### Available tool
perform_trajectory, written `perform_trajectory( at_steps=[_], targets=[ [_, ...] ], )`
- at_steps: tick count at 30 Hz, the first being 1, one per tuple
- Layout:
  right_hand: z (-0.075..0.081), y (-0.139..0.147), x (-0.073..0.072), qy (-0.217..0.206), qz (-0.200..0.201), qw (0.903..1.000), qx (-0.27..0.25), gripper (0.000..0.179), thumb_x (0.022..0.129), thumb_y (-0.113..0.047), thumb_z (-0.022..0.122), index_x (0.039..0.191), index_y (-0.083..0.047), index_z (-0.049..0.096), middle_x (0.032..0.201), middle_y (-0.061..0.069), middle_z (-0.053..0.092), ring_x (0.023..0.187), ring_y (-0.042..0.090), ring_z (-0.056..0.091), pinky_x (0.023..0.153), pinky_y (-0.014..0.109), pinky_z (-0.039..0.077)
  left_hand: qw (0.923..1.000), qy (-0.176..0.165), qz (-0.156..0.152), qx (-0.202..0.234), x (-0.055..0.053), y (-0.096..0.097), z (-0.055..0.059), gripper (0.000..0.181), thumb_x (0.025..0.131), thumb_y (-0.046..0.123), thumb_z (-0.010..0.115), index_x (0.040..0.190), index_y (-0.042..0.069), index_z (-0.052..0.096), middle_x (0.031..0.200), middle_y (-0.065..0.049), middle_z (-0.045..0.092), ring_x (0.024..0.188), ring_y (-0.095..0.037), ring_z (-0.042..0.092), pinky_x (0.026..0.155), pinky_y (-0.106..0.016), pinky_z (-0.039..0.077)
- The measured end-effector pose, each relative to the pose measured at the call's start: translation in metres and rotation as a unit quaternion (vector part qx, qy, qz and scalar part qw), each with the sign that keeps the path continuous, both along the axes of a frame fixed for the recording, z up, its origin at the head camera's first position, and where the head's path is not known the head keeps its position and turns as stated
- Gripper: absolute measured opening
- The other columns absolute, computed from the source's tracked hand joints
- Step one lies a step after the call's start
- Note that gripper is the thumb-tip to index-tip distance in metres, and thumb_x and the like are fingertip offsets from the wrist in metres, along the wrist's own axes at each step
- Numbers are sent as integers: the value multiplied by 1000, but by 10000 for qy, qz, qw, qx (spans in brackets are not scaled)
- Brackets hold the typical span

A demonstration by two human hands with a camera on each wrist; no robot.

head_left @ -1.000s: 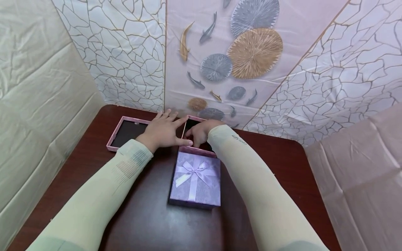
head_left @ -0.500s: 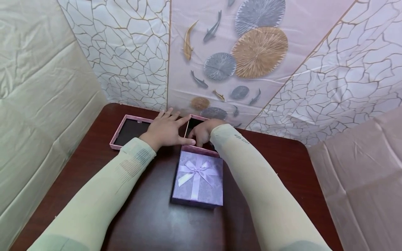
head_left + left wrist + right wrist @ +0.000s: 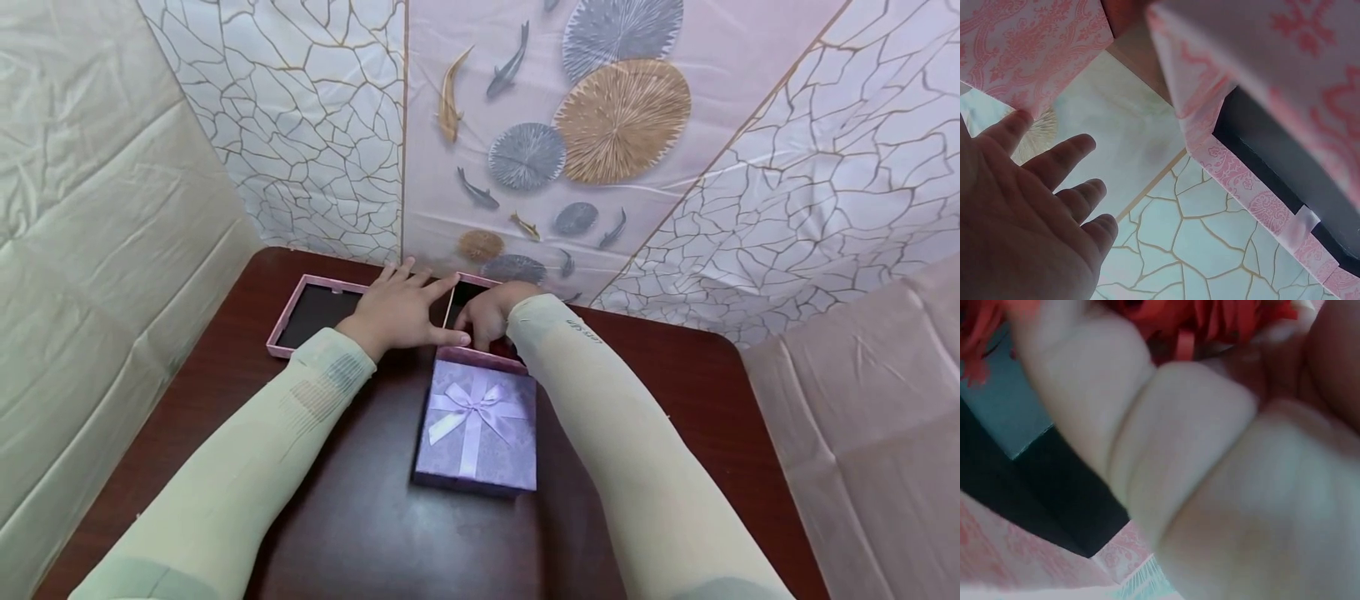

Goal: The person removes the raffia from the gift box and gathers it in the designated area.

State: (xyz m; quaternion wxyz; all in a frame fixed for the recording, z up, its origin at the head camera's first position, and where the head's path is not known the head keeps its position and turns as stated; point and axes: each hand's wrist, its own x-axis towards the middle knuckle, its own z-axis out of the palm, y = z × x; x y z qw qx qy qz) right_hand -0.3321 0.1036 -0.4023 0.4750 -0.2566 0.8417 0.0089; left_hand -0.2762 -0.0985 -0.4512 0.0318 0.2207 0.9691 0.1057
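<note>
My left hand (image 3: 393, 312) is spread at the left side of a pink patterned box (image 3: 486, 359) with a dark inside. Its thumb and index finger touch the box's edge; the left wrist view shows the straight fingers of this hand (image 3: 1035, 194) with one tip against the pink wall (image 3: 1035, 50). My right hand (image 3: 491, 312) reaches down into that box. In the right wrist view its curled fingers (image 3: 1179, 437) hold red shredded paper (image 3: 1210, 322) over the black lining (image 3: 1054, 494). The fingertips are hidden there.
Left of the left hand lies an open pink lid-like tray (image 3: 272, 343) with a black inside. In front of the box sits a closed purple gift box (image 3: 450, 450) with a ribbon bow (image 3: 472, 407). Draped cloth (image 3: 525, 200) hangs behind the dark red table (image 3: 652, 350).
The view has shifted slightly, so everything appears a little further right. Both hands keep their places at the pink box, the right one making only small movements inside it.
</note>
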Motion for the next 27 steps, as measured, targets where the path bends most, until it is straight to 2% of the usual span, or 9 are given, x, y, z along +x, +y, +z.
perform_trajectory(
  at_steps=[3, 6, 11, 13, 16, 18, 21, 27],
  targets=[
    [2, 3, 0, 79, -28, 10000, 18, 60, 97, -12, 81, 152, -34, 70, 148, -1, 64, 126, 22, 57, 87, 36, 60, 10000, 3, -2, 6, 0, 2, 0, 123, 81, 109, 46, 180, 39, 28, 180, -16, 42, 174, -51, 16, 142, -65, 8],
    [5, 5, 0, 162, -41, 9999, -20, 50, 95, -13, 81, 141, -34, 75, 142, -1, 66, 119, 22, 58, 82, 34, 58, 10000, -15, 1, -51, -2, 2, -1, 123, 80, 110, 46, 180, 40, 26, 181, -16, 41, 174, -51, 16, 142, -65, 7],
    [10, 10, -1, 168, -154, 9993, -306, 29, 92, -5, 75, 111, -27, 76, 120, 2, 66, 87, 18, 61, 65, 30, 54, 9998, 25, 6, -204, -3, 3, -2, 124, 80, 111, 43, 180, 40, 25, 182, -15, 40, 174, -50, 17, 142, -64, 7],
    [11, 15, -2, 163, -321, 9982, -480, 25, 92, -2, 72, 103, -24, 70, 109, 2, 63, 70, 14, 56, 58, 28, 50, 9997, 3, 16, -233, -2, 3, -1, 124, 80, 111, 42, 180, 40, 25, 182, -15, 38, 174, -50, 16, 142, -64, 6],
    [14, 22, -3, 310, -488, 9955, -750, 24, 91, 1, 69, 98, -21, 62, 90, -1, 55, 57, 10, 46, 54, 26, 46, 9998, -51, 32, -213, -1, 4, 0, 123, 81, 111, 41, 180, 39, 26, 183, -17, 36, 174, -50, 16, 142, -65, 6],
    [17, 27, -5, 481, -568, 9933, -878, 24, 91, 1, 69, 97, -21, 59, 81, -3, 49, 55, 10, 42, 54, 26, 45, 9998, -66, 43, -190, 0, 4, -1, 124, 80, 112, 39, 180, 39, 26, 184, -16, 34, 174, -49, 16, 143, -64, 5],
    [21, 31, -7, 806, -590, 9896, -1033, 23, 91, 0, 70, 100, -21, 63, 77, -5, 48, 58, 10, 47, 57, 26, 48, 9998, -75, 60, -165, 0, 3, 0, 124, 79, 113, 38, 180, 40, 25, 184, -16, 34, 175, -49, 16, 142, -65, 6],
    [32, 36, -7, 1531, -406, 9768, -1440, 23, 89, -2, 72, 103, -20, 69, 94, -2, 57, 74, 14, 54, 69, 30, 48, 9997, -37, 142, -204, 2, 2, 1, 121, 82, 110, 44, 180, 42, 25, 185, -15, 33, 175, -49, 15, 141, -68, 10]
  ],
)
